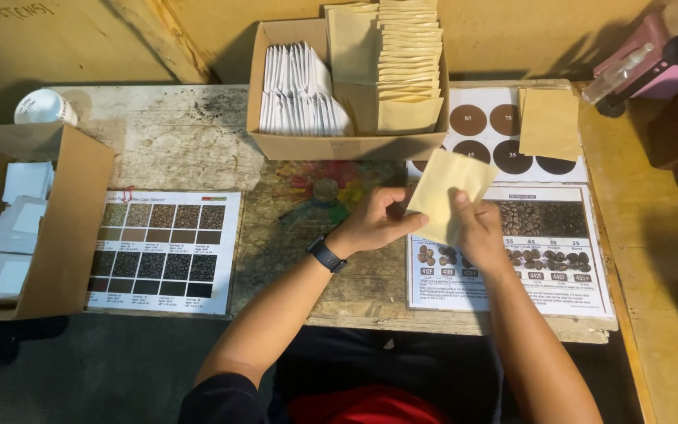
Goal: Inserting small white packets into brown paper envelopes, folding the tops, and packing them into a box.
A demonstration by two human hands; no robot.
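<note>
Head view, hands point(425, 224) holding envelope point(449, 192), box point(339, 145) behind

A tan paper pouch point(449, 192) is held up between both hands at centre. Behind it, an open cardboard box point(331, 145) holds white sachets point(300, 94) on its left and stacked tan pouches point(402, 63) on its right. Another tan pouch point(549, 122) lies flat to the right, on a chart of brown discs point(488, 126). Two printed charts (bean photographs, probably) lie near: left chart point(162, 251), right chart point(543, 259). At far left, a side box point(72, 220) holds white packets point(13, 235).
</note>
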